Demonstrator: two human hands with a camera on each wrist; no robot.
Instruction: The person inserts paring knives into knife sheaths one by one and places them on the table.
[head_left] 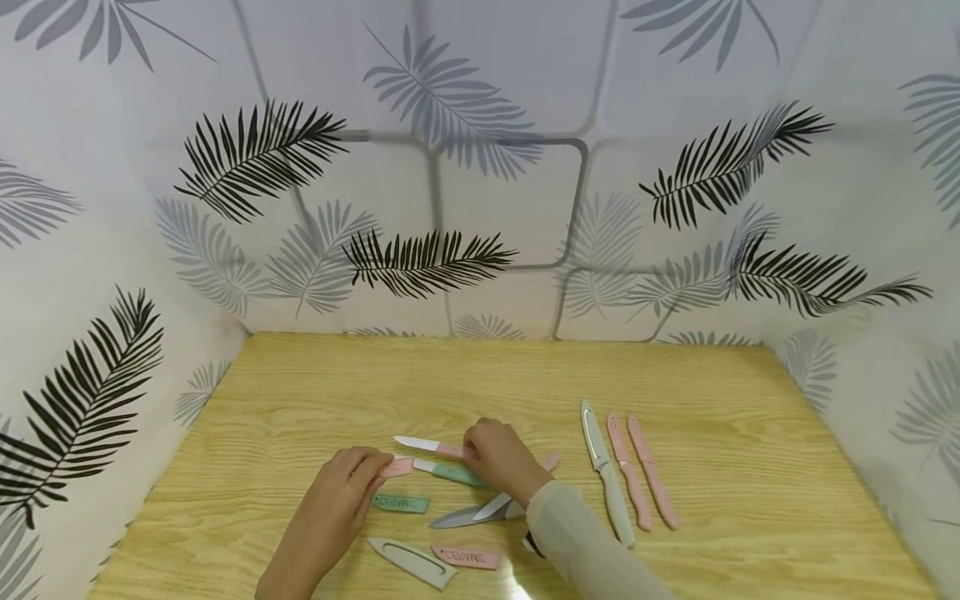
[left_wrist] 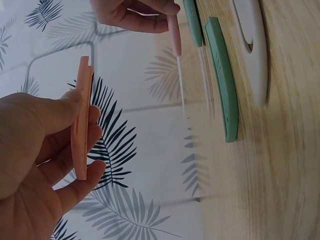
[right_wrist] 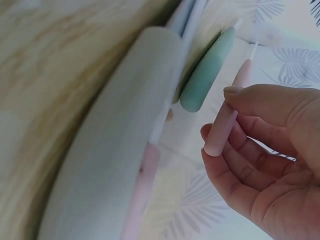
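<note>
My left hand (head_left: 337,496) pinches a small pink knife sheath (left_wrist: 81,120) between thumb and fingertips. In my right hand (head_left: 498,454) is the pink handle of a paring knife (right_wrist: 232,112), its white blade pointing left in the head view. The blade tip is bare and apart from the sheath. Just nearer than this knife lies a green-handled knife (head_left: 459,474) with a white blade. A green sheath (head_left: 401,503) lies close to my left hand. Below it are a pale sheath (head_left: 412,563) and another pink sheath (head_left: 468,557).
Knives with bare blades (head_left: 453,518) lie under my right forearm, which partly hides them. On the right, a pale sheathed knife (head_left: 607,471) and two pink ones (head_left: 628,472) lie side by side. Leaf-patterned cloth (head_left: 480,300) surrounds the wooden table (head_left: 322,383).
</note>
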